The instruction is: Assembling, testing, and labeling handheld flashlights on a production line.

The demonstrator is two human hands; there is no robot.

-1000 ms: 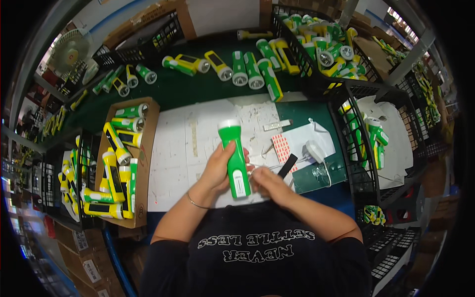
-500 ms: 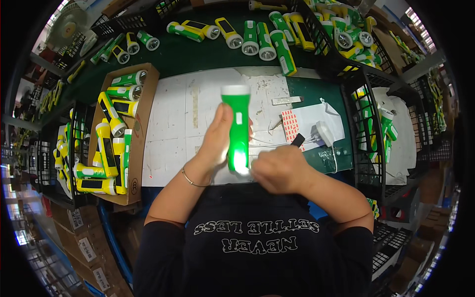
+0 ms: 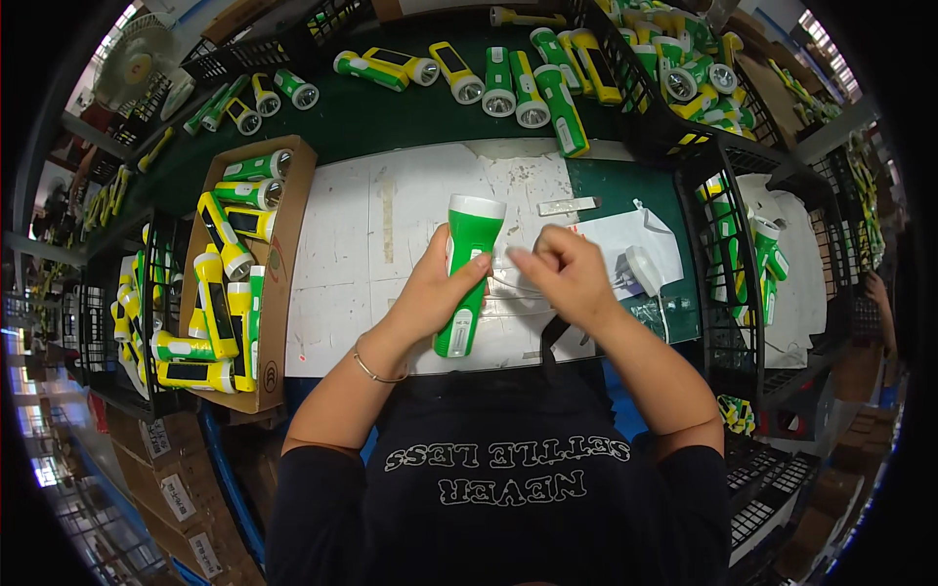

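Note:
A green flashlight (image 3: pixel 476 232) with a white head stands upright in my left hand (image 3: pixel 437 288), head end away from me. My left fingers wrap its body, and the thumb lies across its front. A small lamp panel near its tail end shows no light. To the right of the flashlight, apart from it, is my right hand (image 3: pixel 575 278). Its fingers are curled in and the thumb, slightly blurred, points toward the flashlight; I see nothing held in it. Below this hand, a dark strap-like piece (image 3: pixel 553 337) lies at the table edge.
On the left, a cardboard box (image 3: pixel 301 190) holds several green and yellow flashlights. More flashlights (image 3: pixel 564 115) lie along the back. Black crates (image 3: pixel 728 264) stand at the right. A white adapter (image 3: pixel 643 271) with cables rests on white paper (image 3: pixel 664 234) near my right hand.
The bright light at the flashlight's tail end has gone out. My left hand has tilted and lowered the flashlight slightly. My right hand has moved from its tail end up and away to the right.

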